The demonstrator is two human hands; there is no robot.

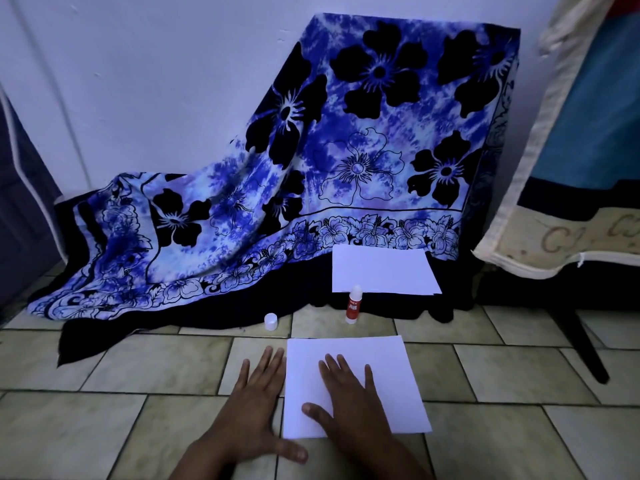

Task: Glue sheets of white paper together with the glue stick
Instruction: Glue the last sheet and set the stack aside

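Two flat hands, grip wide, holding nothing: right hand (349,400) presses near paper (363,375), left hand (252,407) on floor (104,427). Pressing step. Next: grab open glue stick (353,306).

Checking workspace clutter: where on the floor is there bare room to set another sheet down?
Bare tiles right of the near sheet, and left of the left hand. Crowded between that sheet and the far sheet: glue stick and cap stand there.

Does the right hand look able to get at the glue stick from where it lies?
Probably yes. The right hand lies flat on the near sheet, holding nothing, and the uncapped glue stick stands upright just beyond that sheet with only bare floor tile between them.
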